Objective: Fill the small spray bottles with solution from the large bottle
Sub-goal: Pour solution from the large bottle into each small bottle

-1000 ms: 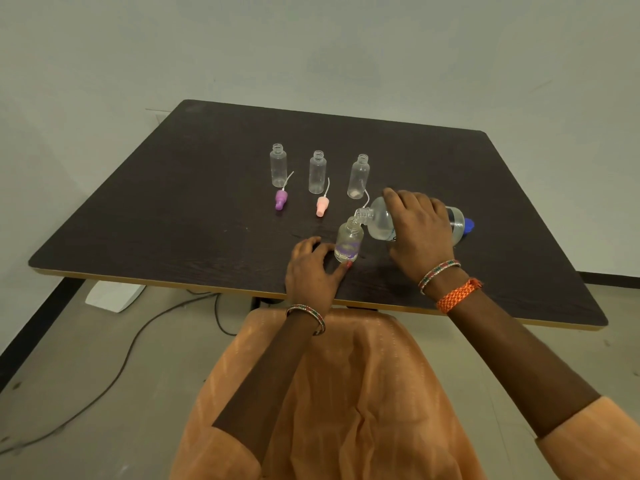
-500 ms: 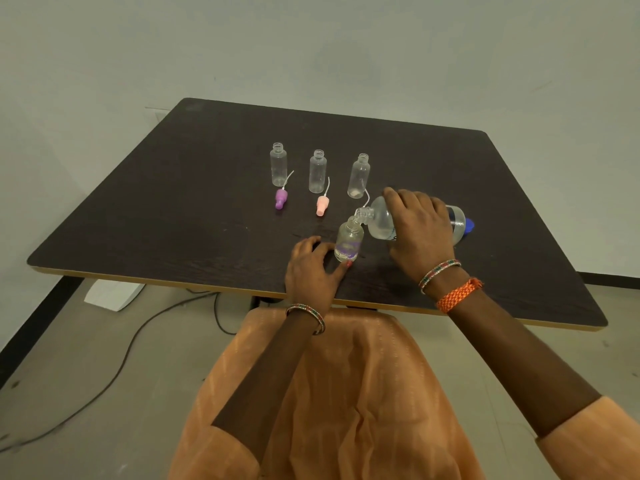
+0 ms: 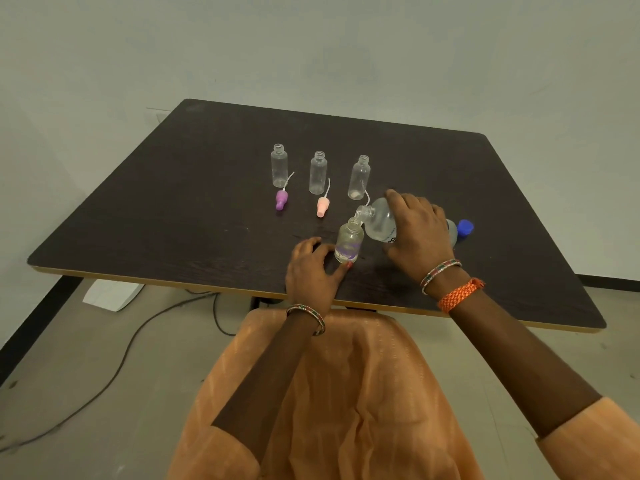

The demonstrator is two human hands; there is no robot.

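Even, diffuse light, moderately bright; source not visible. Shadows soft and faint on the dark counter (image 3: 207, 202); no hard glare, dull sheen only. Wide-angle distortion: counter edges splay and bow toward frame borders. Overall slightly soft; clear bottles low in contrast.

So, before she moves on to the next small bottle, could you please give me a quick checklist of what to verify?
1. Large bottle mouth over the near small bottle: ok.
2. Left hand steadying that bottle at its base: ok.
3. Right hand gripping the large bottle: ok.
4. Fill level reached: cannot tell.
5. Three back bottles upright, uncapped: ok.
6. Purple spray head and pink spray head within reach: ok; the other heads: cannot tell.
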